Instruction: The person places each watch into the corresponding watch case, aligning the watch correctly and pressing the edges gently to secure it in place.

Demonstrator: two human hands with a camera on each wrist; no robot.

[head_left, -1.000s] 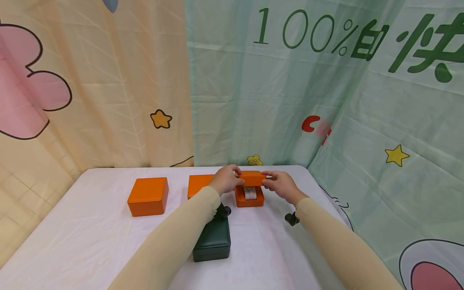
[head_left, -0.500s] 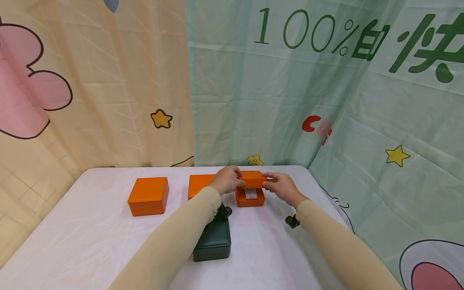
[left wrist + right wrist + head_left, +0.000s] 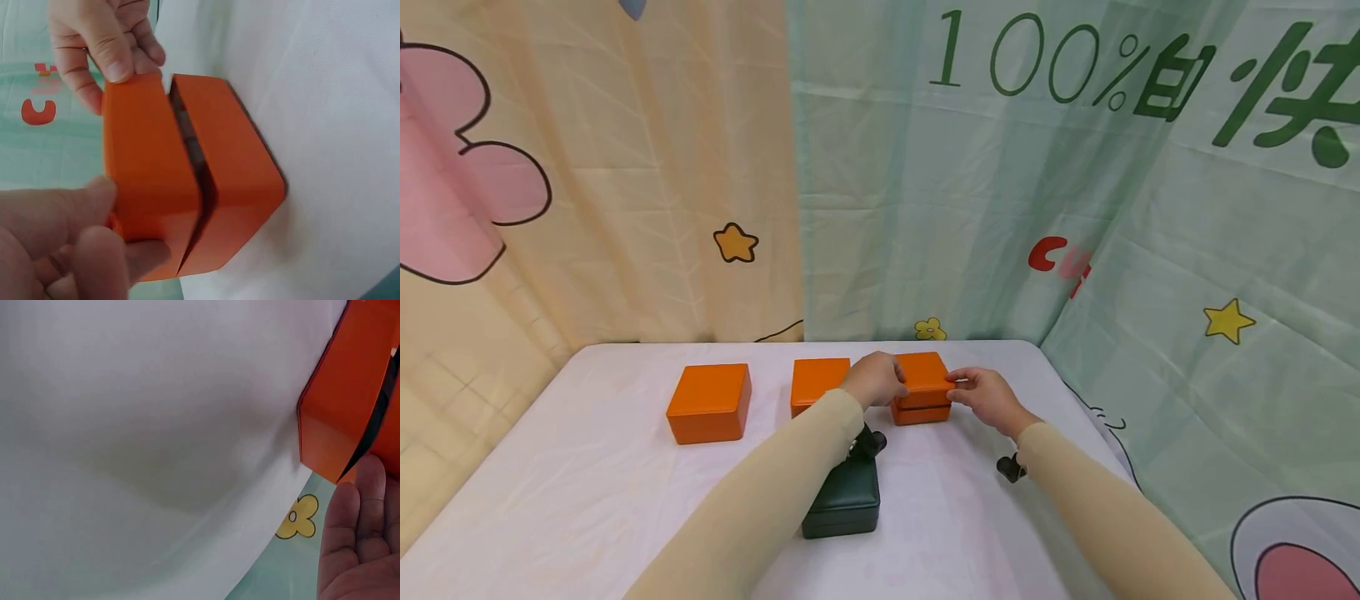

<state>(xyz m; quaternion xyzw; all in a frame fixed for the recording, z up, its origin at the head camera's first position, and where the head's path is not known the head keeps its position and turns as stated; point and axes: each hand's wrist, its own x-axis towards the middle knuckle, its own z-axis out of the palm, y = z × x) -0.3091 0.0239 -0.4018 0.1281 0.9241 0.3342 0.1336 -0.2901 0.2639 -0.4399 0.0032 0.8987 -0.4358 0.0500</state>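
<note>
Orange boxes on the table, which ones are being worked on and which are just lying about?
In hand:
lid held by the left hand and right hand
box base beneath it, dark gap between

Lying about:
left orange box
middle orange box
dark green box

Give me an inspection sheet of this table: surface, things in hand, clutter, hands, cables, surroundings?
Surface: white cloth-covered table, wrinkled.
Job's things: orange square box, lid lowered, a thin gap showing in the left wrist view.
Clutter: two closed orange boxes; dark green rectangular case.
Hands: left hand and right hand hold the lid's sides.
Cables: nothing seen.
Surroundings: cartoon-printed fabric backdrop.
</note>
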